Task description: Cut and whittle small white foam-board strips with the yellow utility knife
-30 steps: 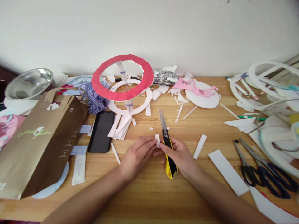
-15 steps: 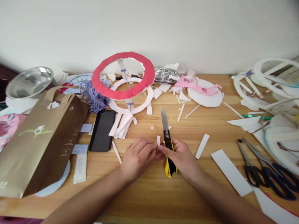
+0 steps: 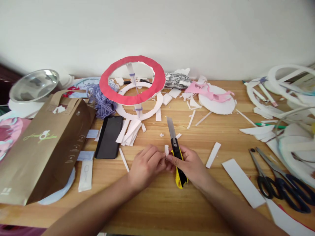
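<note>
In my right hand is a yellow and black utility knife, its wide blade extended and pointing away from me, tilted a little left. My left hand is closed, fingertips pinching a small white strip of what looks like foam board or card. The right thumb meets the same strip, so both hands touch at it. Fingers hide the strip's lower end. Beyond the hands stands a red-topped ring frame above a white ring. White strips lie piled in front of it.
A brown paper bag, a phone and purple yarn lie left, with a metal bowl behind. Two pairs of scissors and a white board piece lie right. A white disc sits at the back.
The knife's blade has tilted slightly further left. Both hands keep their hold on the strip, and the whole view has shifted a little.
</note>
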`<state>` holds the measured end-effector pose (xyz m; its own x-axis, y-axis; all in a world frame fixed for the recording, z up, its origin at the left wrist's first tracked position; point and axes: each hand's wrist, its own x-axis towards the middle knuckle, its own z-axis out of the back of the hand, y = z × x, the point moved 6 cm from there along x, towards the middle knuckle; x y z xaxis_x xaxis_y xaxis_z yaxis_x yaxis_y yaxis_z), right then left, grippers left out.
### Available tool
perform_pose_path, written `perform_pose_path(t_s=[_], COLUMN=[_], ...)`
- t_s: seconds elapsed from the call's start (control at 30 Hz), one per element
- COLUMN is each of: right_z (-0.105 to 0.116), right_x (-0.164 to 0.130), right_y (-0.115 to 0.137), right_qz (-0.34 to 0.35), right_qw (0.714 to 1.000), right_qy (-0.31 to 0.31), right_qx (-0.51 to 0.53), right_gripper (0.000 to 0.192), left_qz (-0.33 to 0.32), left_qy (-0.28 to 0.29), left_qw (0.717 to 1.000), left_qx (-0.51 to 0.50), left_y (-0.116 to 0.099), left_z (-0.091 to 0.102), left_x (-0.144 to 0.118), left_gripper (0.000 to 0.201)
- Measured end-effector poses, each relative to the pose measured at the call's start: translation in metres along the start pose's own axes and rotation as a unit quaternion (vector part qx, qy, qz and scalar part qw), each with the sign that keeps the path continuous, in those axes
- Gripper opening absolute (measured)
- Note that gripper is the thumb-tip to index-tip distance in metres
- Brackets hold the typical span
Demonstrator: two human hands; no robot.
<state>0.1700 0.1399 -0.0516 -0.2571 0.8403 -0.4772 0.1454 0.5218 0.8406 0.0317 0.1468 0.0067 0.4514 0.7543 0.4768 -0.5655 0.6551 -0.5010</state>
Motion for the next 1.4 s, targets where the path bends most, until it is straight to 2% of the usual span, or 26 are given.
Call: perform_pose_path(t_s=[0.17,0.27,0.43,0.73,0.87,1.03,1.23,1.4], right_z=[-0.002,-0.003,-0.001,0.003,0.004,0.007,0.006,0.006], right_x=[-0.002,-0.003,-0.002,0.0,0.0,0.002,0.004,0.002], right_y=[0.002,0.004,0.003,0.002,0.003,0.005,0.006,0.004], right_qz=[-0.005,-0.002,-0.016,-0.043,-0.047,-0.039,-0.03,-0.038], right_qw=[1.0,0.999,0.998,0.993,0.991,0.995,0.998,0.998], right_qy=[0.02,0.037,0.049,0.083,0.097,0.078,0.053,0.043], right_qx=[-0.017,-0.03,-0.032,-0.071,-0.083,-0.044,-0.003,-0.006], right_gripper=[0.035,0.034,0.036,0.036,0.036,0.039,0.039,0.04], left_qz=[0.024,0.029,0.061,0.152,0.185,0.148,0.034,0.027], left_qy=[0.022,0.014,0.027,0.127,0.143,0.123,0.047,0.019], left_qw=[0.999,0.999,0.995,0.954,0.939,0.954,0.983,0.991], left_qx=[-0.002,-0.007,-0.078,-0.224,-0.253,-0.231,-0.173,-0.126], left_y=[0.002,0.003,0.009,0.025,0.029,0.028,0.018,0.013], left_z=[-0.004,-0.004,-0.007,-0.018,-0.02,-0.011,-0.004,-0.008], left_x=[-0.001,-0.001,0.001,-0.001,-0.002,0.007,0.004,-0.003], left_gripper=[0.017,0.02,0.022,0.017,0.016,0.006,0.032,0.03])
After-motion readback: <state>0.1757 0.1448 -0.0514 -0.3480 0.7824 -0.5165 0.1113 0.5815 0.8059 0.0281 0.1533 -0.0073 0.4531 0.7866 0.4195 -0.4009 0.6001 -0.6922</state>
